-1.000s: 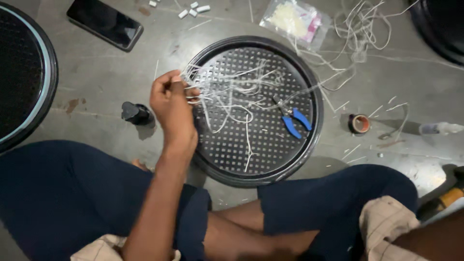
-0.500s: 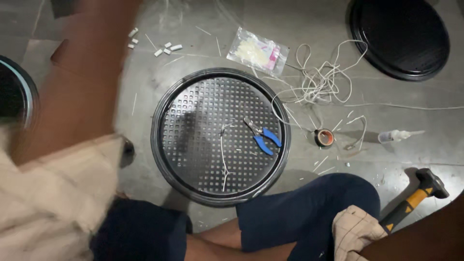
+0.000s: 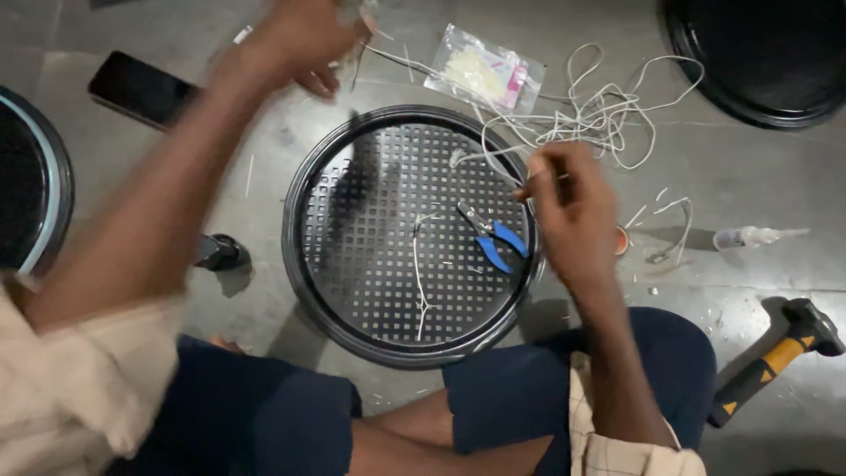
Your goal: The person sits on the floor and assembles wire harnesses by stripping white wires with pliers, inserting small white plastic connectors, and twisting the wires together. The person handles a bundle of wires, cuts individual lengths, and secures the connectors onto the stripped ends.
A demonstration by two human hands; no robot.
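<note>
Now, in the head view, the left hand [image 3: 300,40] is raised up and away past the far rim of the round black perforated tray [image 3: 304,264], closed on a bunch of white cord strands [image 3: 357,31]; half a second ago that arm swept blurred across the left of the picture, and a second ago the same hand held the strands bunched over the tray. The right hand [image 3: 573,211], not seen on the work then, now sits over the tray's right edge, fingers pinched on a strand leading to the loose white cord tangle [image 3: 599,110] on the floor. So the bundle appears drawn taut between the two hands. On the tray lie blue-handled pliers [image 3: 493,242] and one stray strand [image 3: 419,273]. Around it the grey concrete floor [image 3: 749,176] carries a clear plastic bag [image 3: 485,75], a dark phone [image 3: 141,88], a small bottle [image 3: 749,236] and a hammer [image 3: 775,353].
</note>
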